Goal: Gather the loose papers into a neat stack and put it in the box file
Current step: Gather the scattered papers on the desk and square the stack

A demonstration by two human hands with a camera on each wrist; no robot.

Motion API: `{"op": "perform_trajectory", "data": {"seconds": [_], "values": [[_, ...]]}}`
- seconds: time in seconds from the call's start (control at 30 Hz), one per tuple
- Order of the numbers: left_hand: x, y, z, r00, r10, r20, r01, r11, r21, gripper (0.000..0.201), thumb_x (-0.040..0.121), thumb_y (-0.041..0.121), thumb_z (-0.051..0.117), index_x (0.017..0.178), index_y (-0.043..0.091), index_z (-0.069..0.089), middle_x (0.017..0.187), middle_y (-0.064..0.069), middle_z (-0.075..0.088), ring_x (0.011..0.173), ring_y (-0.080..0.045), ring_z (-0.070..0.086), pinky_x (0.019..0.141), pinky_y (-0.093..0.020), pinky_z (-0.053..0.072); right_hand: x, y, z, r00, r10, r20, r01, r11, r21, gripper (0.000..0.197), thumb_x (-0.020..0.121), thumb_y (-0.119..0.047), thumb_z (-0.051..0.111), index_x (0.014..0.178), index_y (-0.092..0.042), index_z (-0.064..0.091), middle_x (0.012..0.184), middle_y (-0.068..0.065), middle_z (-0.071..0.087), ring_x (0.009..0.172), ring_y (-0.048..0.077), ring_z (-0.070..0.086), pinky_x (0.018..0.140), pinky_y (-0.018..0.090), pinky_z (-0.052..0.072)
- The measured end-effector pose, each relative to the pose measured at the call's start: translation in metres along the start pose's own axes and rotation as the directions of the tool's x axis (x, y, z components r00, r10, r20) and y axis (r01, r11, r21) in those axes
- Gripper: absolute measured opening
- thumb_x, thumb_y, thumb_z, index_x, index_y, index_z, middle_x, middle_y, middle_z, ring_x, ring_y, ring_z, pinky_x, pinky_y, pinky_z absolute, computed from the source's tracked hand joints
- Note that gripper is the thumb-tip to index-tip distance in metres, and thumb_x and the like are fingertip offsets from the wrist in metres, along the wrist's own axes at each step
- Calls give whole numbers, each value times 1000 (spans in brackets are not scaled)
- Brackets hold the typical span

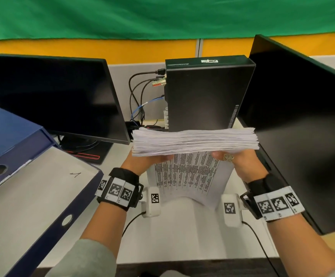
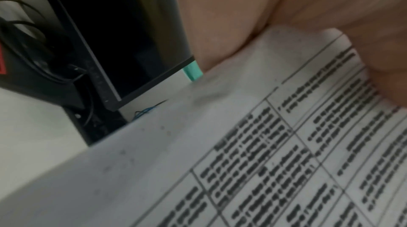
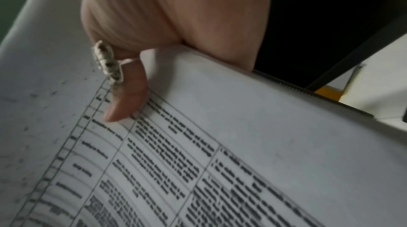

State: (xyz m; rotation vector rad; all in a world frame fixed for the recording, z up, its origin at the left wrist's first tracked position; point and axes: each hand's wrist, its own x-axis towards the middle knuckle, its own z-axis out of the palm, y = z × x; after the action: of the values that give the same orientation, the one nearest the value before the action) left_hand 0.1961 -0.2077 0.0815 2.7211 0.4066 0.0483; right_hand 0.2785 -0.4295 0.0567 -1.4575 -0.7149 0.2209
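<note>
- Thick stack of papers point(image 1: 194, 141) held upright on edge above the counter point(image 1: 182, 232), between the two monitors, its upper edges fanned and uneven, just near of the black computer tower point(image 1: 204, 92).
- Left hand point(image 1: 142, 161) clamped on the stack's left end, thumb on the near printed face; fingers wrapped round the far side and out of sight.
- Right hand point(image 1: 240, 162) clamped on the right end, thumb with a ring point(image 1: 228, 157) pressed flat on the printed sheet; in the right wrist view the thumb point(image 3: 125, 102) lies across the table lines of the page point(image 3: 220, 143).
- Nearest printed sheet point(image 1: 188, 176) sagging down toward the near side, lower edge curling close to the counter; contact cannot be told.
- Left wrist view: palm point(image 2: 242, 13) against the paper's top corner, printed page point(image 2: 220, 161) blurred.
- Blue box file point(image 1: 22, 166) lying open at the left of the counter, lid thrown back to the far left, a white sheet showing inside, well apart from the stack.
- Dark monitor point(image 1: 50, 96) far left, second dark monitor point(image 1: 302, 126) at right, cables point(image 1: 140, 100) beside the tower.
</note>
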Motion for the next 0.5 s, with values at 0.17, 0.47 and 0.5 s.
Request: {"op": "perform_trajectory", "data": {"seconds": [0.17,0.47,0.5], "values": [[-31,-8,-1,996,91,-21,-89,858,-506,40,78,9,70,117,11,59,107,2,58,97,-8,51,89,-24,47,-8,4,-5,996,56,76,-54,998,-29,48,60,-28,78,102,-8,67,103,9,71,101,29,65,86,42,53],[-38,-23,1,989,150,2,-93,626,-774,44,70,1,75,95,34,60,96,18,64,85,11,63,74,-8,52,-13,0,-9,984,103,142,-115,991,73,63,57,-17,80,115,-4,59,111,14,68,105,25,64,85,36,55],[-38,-24,3,988,147,41,-59,617,-785,44,70,0,74,96,33,60,96,16,65,86,10,64,75,-12,54,-15,3,-9,972,162,171,-173,983,54,64,53,-21,84,112,-10,61,109,8,70,104,21,65,85,34,56]]}}
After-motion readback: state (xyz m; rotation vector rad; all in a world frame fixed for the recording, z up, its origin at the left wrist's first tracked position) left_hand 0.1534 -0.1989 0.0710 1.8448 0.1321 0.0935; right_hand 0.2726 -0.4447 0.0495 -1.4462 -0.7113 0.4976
